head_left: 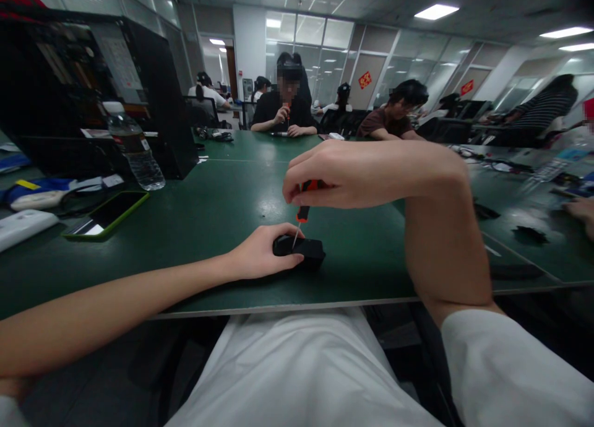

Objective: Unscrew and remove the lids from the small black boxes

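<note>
A small black box-shaped device (312, 251) lies on the green tabletop near its front edge. My left hand (264, 252) grips the left end of it, thumb along the near side and fingers round the far side. Above it, my right hand (331, 174) is wrapped round the handle of a screwdriver (303, 213), orange and black. The thin metal shaft points down, slightly tilted, and its tip meets the top of the black device between my left thumb and fingers. What the tip touches is too small to make out.
On the left lie a phone in a green case (109, 215) and a white power strip (28, 228). A plastic bottle (137, 148) stands before a black cabinet (153, 93). Across the table (223, 192) sit other people; a co-worker's hand (582, 213) shows at far right, near black scraps (530, 234).
</note>
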Motion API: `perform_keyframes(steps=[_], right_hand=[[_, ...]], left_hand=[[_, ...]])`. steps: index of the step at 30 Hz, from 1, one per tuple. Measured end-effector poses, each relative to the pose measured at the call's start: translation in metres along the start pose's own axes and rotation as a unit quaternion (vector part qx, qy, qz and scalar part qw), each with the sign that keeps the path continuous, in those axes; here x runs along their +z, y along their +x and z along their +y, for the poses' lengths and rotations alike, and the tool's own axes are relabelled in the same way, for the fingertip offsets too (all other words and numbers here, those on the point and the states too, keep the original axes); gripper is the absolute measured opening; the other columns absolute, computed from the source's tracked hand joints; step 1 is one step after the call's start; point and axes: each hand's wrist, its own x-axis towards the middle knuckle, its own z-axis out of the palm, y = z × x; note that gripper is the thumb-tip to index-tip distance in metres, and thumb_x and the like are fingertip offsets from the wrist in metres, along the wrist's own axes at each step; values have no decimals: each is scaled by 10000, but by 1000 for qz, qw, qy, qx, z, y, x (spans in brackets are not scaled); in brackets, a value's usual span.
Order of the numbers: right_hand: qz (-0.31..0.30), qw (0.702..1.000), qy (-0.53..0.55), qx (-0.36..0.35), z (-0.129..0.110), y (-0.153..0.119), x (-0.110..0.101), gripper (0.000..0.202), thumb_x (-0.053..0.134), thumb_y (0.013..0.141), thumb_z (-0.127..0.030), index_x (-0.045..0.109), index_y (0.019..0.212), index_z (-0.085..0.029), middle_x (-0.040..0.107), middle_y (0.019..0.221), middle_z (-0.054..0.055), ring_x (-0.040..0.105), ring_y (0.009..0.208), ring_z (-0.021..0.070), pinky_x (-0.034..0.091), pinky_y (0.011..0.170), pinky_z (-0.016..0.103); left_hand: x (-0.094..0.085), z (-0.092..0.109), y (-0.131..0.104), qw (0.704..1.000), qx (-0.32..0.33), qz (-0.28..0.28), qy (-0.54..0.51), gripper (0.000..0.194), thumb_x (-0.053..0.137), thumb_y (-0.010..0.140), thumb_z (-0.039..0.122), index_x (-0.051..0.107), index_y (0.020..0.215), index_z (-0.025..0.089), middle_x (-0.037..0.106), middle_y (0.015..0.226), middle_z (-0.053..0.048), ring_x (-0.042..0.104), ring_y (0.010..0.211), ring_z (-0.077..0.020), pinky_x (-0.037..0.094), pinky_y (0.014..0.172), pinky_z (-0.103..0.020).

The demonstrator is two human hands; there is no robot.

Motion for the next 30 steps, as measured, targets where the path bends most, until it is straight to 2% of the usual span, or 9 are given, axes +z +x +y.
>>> perform_keyframes(steps=[5, 10, 14, 17, 21, 24, 26, 28, 30], right_hand=[[7, 999, 29, -34, 1, -1, 0, 213, 606, 882, -170, 716, 1056, -222, 678, 1178, 51, 627, 931, 170, 447, 764, 286], [30, 999, 18, -9, 3, 0, 2, 194, 611, 936, -274, 729, 1070, -199, 719, 1007, 41, 627, 835, 160, 431, 759, 289], [15, 999, 17, -48, 1, 0, 0, 205, 556, 948, -195, 727, 1060, -206, 707, 1109, 49, 626, 899, 156, 434, 777, 277], [24, 996, 22, -82, 0, -1, -1, 207, 595, 951, -279, 720, 1105, -222, 688, 1192, 50, 625, 967, 167, 442, 804, 278], [72, 997, -15, -17, -1, -1, 0, 291, 584, 969, -450, 737, 1072, -225, 717, 909, 11, 632, 832, 164, 420, 776, 284], [68, 997, -20, 29, -1, -3, -1, 286, 551, 986, -426, 754, 1001, -224, 680, 735, -11, 632, 782, 166, 406, 759, 284], [49, 999, -11, 7, -1, -6, -3, 238, 547, 980, -355, 750, 1012, -233, 712, 824, -2, 644, 836, 173, 416, 775, 286], [27, 999, -9, -37, -2, -9, -6, 214, 540, 969, -281, 738, 1036, -236, 728, 1094, 26, 651, 976, 186, 441, 837, 297], [32, 997, -14, -68, -4, -11, -9, 203, 550, 966, -273, 728, 1050, -221, 633, 1362, 57, 618, 1151, 204, 450, 933, 306]], left_hand=[[0, -2, -1, 1000, 7, 5, 2, 320, 722, 845, 327, 680, 1126, 181, 742, 1060, -47, 694, 962, -230, 531, 892, -348], [0, -2, -1, 1000, 19, 20, -1, 343, 733, 855, 347, 685, 1148, 175, 744, 1097, -60, 699, 985, -235, 537, 927, -357], [0, -1, 0, 995, 86, 41, -13, 209, 634, 955, 316, 730, 1075, 174, 745, 1082, -71, 691, 1018, -217, 521, 967, -348], [1, -1, 0, 989, 135, 57, -23, 196, 597, 985, 272, 766, 977, 173, 730, 1082, -84, 690, 1008, -198, 528, 956, -325], [2, -2, -2, 988, 144, 60, -18, 220, 577, 1002, 269, 776, 958, 185, 727, 1069, -87, 693, 980, -196, 546, 926, -323], [1, -1, -2, 985, 154, 73, -19, 226, 563, 1008, 260, 768, 955, 178, 728, 1049, -87, 694, 972, -192, 547, 926, -323], [1, -1, -2, 985, 155, 75, -20, 228, 555, 1012, 260, 758, 946, 177, 734, 1047, -87, 694, 981, -196, 546, 933, -327], [1, -1, -1, 986, 151, 73, -22, 234, 548, 1016, 267, 747, 930, 179, 739, 1053, -88, 693, 995, -202, 544, 943, -336], [0, -1, -1, 986, 148, 71, -25, 239, 546, 1019, 274, 740, 917, 177, 737, 1060, -91, 692, 1005, -205, 541, 950, -339]])
